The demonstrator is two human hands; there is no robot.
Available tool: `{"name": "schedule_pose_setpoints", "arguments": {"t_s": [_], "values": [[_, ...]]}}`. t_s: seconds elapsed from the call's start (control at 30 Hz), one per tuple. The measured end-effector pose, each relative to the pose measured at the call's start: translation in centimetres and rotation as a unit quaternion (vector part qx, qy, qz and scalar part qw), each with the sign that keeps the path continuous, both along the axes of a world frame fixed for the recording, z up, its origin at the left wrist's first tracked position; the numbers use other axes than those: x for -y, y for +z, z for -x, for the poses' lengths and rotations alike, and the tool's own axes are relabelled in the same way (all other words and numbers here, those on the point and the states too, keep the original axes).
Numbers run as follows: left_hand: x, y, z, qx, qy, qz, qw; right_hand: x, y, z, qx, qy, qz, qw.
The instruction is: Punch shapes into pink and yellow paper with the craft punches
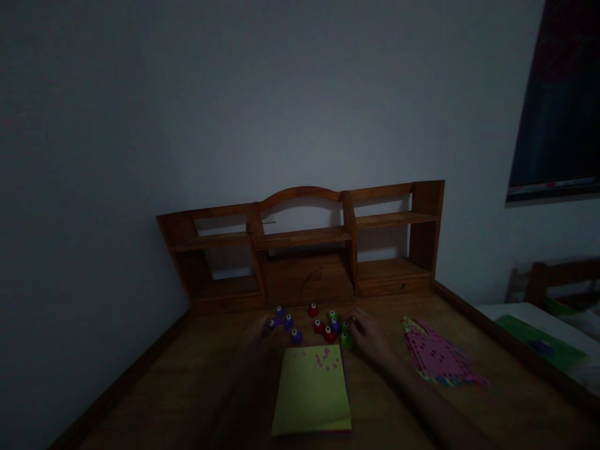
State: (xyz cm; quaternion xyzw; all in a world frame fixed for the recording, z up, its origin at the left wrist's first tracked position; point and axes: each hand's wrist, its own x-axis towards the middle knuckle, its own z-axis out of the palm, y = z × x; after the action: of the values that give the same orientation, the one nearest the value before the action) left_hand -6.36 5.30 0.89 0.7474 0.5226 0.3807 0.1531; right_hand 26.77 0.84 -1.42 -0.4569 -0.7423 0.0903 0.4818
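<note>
Several small round craft punches with white eye-like tops stand on the wooden desk, in purple, red and green. My left hand (257, 332), dim and blurred, has its fingertips closed on a purple craft punch (271, 324) at the left of the group. Beside the green craft punch (346, 339), the fingers of my right hand (368, 332) are curled around a small dark piece whose kind I cannot make out. A red craft punch (314, 309) stands at the back. Between my forearms lies a stack of paper (312, 397), yellow on top, with small pink bits scattered near its far edge.
Pink punched sheets (435, 356) and coloured paper lie in a pile at the right. A wooden shelf unit (304, 237) stands along the back of the desk. A raised wooden edge (506, 340) borders the right side, with a green item (539, 340) beyond it.
</note>
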Motion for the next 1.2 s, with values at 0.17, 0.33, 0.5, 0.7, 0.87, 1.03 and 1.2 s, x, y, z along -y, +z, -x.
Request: {"name": "schedule_pose_setpoints", "arguments": {"t_s": [0.17, 0.33, 0.5, 0.7, 0.87, 1.03, 1.2], "values": [[-2.6, -0.2, 0.1, 0.052, -0.009, -0.023, 0.998, -0.2, -0.5, -0.4, 0.011, -0.012, 0.022, 1.000], [-2.4, -1.5, 0.1, 0.074, -0.021, 0.017, 0.997, -0.2, -0.3, -0.4, 0.016, -0.005, 0.026, 1.000], [-2.2, -3.2, 0.3, -0.032, -0.066, 0.011, 0.997, 0.8, 0.3, 0.7, 0.051, 0.033, 0.051, 0.997], [-3.1, -5.0, 1.0, -0.162, -0.069, -0.024, 0.984, 2.2, 0.3, 2.4, 0.127, 0.081, 0.087, 0.985], [-2.8, -4.1, 1.4, -0.193, -0.057, -0.031, 0.979, 2.3, 0.4, 2.7, 0.140, 0.095, 0.090, 0.981], [-1.3, -0.9, 0.2, -0.145, -0.085, -0.107, 0.980, 1.2, 0.2, 1.6, 0.103, 0.049, 0.046, 0.992], [-1.5, -0.7, -2.1, -0.145, -0.086, -0.104, 0.980, -0.7, -1.0, -0.9, 0.134, -0.070, -0.003, 0.989]]}}
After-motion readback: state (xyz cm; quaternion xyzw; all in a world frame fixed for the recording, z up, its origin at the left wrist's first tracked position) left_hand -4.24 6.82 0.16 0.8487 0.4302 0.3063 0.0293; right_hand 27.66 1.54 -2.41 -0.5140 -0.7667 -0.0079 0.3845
